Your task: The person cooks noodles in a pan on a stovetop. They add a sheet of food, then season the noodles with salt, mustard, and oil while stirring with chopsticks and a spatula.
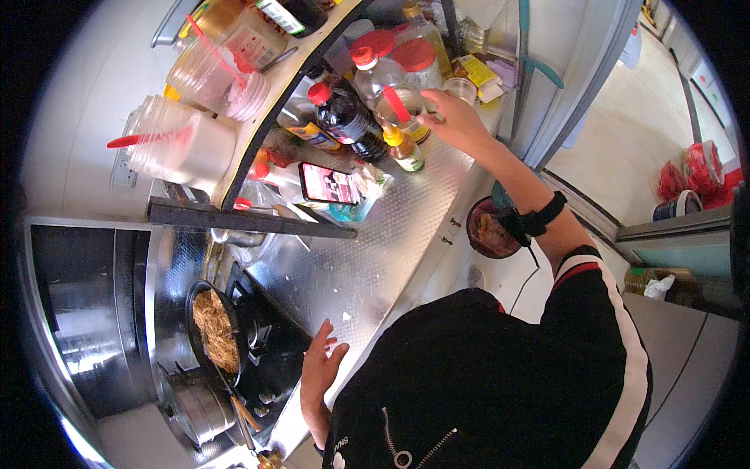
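My right hand reaches over the back of the metal counter, its fingers apart beside a clear jar with a red strip and a small clear plastic cup. Whether its fingertips touch the jar I cannot tell. My left hand is raised, empty, near the counter's front edge beside the stove. To its left, a black wok on the stove holds shredded food, with a wooden-handled utensil at its rim. A small yellow-capped bottle stands before the jar.
Red-capped dark bottles and a lit phone are under the shelf, which bears open jars with red spoons. A lidded steel pot stands near the wok. On the floor is a round bin.
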Demonstrator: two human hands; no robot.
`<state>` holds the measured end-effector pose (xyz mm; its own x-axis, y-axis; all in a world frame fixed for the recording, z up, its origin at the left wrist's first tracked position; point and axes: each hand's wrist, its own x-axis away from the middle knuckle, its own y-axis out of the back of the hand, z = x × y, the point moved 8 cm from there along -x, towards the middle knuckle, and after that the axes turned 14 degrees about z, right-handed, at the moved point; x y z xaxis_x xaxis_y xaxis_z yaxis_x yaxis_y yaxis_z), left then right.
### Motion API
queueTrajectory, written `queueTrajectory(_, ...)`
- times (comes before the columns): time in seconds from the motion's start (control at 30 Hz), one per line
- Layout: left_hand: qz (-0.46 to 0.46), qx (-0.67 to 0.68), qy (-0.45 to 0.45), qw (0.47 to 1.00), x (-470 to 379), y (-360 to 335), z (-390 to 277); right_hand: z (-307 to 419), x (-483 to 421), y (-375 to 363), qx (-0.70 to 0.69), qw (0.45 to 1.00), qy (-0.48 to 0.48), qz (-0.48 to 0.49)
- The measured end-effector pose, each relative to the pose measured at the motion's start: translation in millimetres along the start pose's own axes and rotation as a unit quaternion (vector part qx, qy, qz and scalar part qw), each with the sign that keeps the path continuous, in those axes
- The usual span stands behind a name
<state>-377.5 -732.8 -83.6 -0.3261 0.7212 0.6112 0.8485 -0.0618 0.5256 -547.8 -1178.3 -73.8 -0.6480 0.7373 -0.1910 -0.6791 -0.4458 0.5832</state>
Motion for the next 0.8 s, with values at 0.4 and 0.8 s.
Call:
queueTrajectory(0.4,0.022,-0.010,-0.023,0.999,-17.4,-3.3,-6.6,-28.6,30.0,-13.3,0.107,0.993,-0.020,0.044)
queueTrajectory(0.8,0.020,0.000,-0.007,1.000,-19.8,-5.7,-8.9,-28.3,-6.3,52.5,0.064,0.995,-0.004,-0.077)
